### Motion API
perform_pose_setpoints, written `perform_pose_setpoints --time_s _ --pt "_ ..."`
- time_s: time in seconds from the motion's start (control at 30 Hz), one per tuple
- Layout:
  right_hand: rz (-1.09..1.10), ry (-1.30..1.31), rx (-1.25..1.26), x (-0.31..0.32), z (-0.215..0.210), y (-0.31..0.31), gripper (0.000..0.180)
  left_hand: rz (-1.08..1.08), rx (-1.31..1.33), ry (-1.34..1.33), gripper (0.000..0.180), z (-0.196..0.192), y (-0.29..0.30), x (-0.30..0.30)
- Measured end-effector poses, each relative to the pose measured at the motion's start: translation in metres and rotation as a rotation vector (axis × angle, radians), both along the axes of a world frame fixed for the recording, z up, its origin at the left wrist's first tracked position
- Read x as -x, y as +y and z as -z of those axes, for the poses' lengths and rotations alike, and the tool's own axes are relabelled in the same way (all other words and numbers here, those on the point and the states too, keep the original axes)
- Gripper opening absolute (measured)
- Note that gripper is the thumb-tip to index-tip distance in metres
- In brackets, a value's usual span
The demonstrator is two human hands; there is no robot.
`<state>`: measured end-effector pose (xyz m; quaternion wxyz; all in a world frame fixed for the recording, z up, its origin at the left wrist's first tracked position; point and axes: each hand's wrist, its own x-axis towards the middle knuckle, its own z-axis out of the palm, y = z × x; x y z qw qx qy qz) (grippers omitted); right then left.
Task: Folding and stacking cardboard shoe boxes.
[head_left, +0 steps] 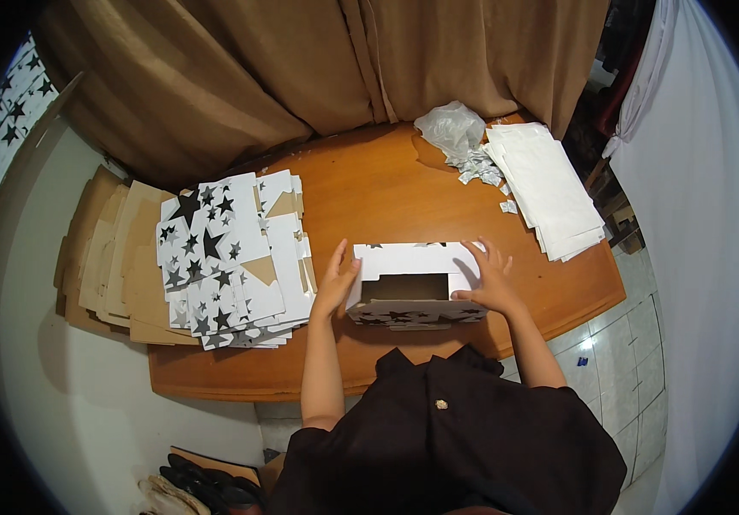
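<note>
Box: one white star-print box, mid-table.
Left hand: open, flat against its left end.
Right hand: open, pressing its right end.
Flat stacks: two.
Hidden: box interior dark.

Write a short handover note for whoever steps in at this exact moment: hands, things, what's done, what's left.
Left hand: flat against the left end of the white star-printed box, fingers open.
Right hand: resting on the box's right end, fingers spread.
The box sits on the wooden table, partly folded up, its top open.
Stack of flat star-printed box blanks lies left of it; white sheets and a clear plastic bag at the far right.
Done: one box formed into shape. Left: its open top, the flat stack.
</note>
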<state>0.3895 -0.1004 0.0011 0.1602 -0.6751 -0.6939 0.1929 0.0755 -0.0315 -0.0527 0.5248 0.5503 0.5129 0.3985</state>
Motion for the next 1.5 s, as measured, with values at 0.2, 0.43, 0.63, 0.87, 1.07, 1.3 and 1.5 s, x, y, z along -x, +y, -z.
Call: perform_pose_setpoints --time_s 0.2,0.43,0.63,0.87,1.07,1.3,1.5 --pt "-0.024 0.542 -0.088 -0.019 0.040 -0.015 0.062 0.088 -0.046 0.518 0.105 0.011 0.003 -0.026" --pt "-0.111 0.650 -0.235 -0.009 0.047 -0.037 0.039 0.087 -0.063 0.583 0.114 0.016 0.009 -0.027" --pt "-0.099 0.538 -0.388 -0.001 0.071 -0.047 0.026 -0.008 -0.100 0.419 0.088 0.028 0.004 -0.019" --pt "0.127 0.103 -0.824 0.019 0.081 -0.043 0.013 -0.078 -0.507 0.289 0.049 -0.005 -0.034 -0.015" --pt "-0.063 -0.054 -0.697 0.015 0.068 -0.040 0.017 0.319 -0.698 0.860 0.057 -0.017 -0.065 -0.031" --pt "0.000 -0.040 -0.740 0.018 0.076 -0.032 0.005 0.411 -0.626 0.948 0.055 -0.006 -0.057 -0.029" --pt "0.010 -0.017 -0.704 0.020 0.075 -0.033 0.007 0.457 -0.525 0.938 0.053 -0.004 -0.055 -0.027"
